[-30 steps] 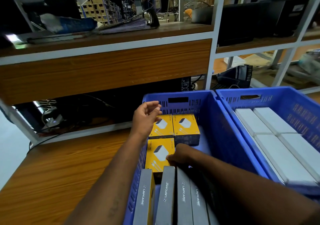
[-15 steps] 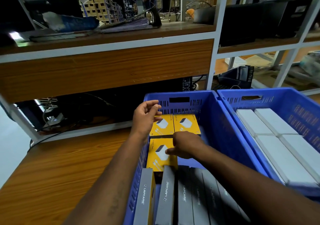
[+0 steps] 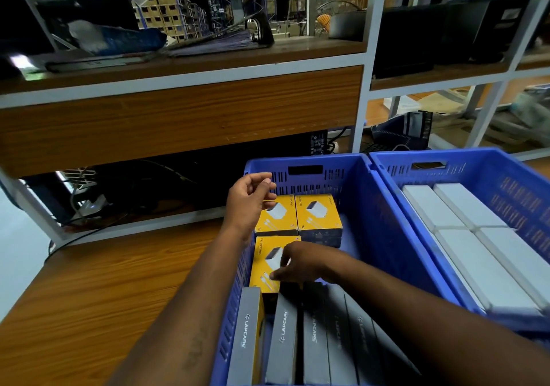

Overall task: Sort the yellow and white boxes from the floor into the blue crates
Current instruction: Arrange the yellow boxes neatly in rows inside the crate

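Two blue crates stand side by side on a wooden table. The left crate [image 3: 372, 207] holds three yellow boxes lying flat: two at the back [image 3: 320, 216] and one nearer [image 3: 268, 254]. Several grey-sided boxes [image 3: 284, 341] stand on edge at its front. My right hand [image 3: 300, 262] rests with its fingertips on the near yellow box. My left hand [image 3: 248, 198] hovers over the crate's left wall, fingers loosely curled, holding nothing. The right crate [image 3: 506, 177] is filled with flat white boxes [image 3: 464, 207].
The wooden table [image 3: 89, 296] extends to the left of the crates. A white metal rack with wooden shelves [image 3: 178, 111] rises right behind them, carrying dark equipment, cables and a blue bag. The floor shows at far left.
My right hand rose from the grey boxes to the near yellow box, then slid slightly nearer. My left hand stays over the crate wall.
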Demonstrator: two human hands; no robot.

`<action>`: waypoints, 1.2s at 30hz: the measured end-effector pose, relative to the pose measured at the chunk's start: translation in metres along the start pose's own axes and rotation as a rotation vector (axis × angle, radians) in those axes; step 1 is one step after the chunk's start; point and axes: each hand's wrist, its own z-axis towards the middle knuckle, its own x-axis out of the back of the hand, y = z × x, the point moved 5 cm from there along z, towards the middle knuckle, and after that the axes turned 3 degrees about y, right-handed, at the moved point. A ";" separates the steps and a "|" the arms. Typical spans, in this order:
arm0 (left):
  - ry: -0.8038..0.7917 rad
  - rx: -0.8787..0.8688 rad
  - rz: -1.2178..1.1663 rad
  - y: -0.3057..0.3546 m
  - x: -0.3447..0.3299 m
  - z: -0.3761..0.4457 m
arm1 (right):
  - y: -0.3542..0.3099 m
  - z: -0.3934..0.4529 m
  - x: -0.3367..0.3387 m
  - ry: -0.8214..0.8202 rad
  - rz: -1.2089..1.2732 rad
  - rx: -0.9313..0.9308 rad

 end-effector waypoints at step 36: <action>-0.032 -0.001 0.041 0.001 -0.002 -0.002 | -0.005 -0.014 -0.010 -0.384 -0.058 0.311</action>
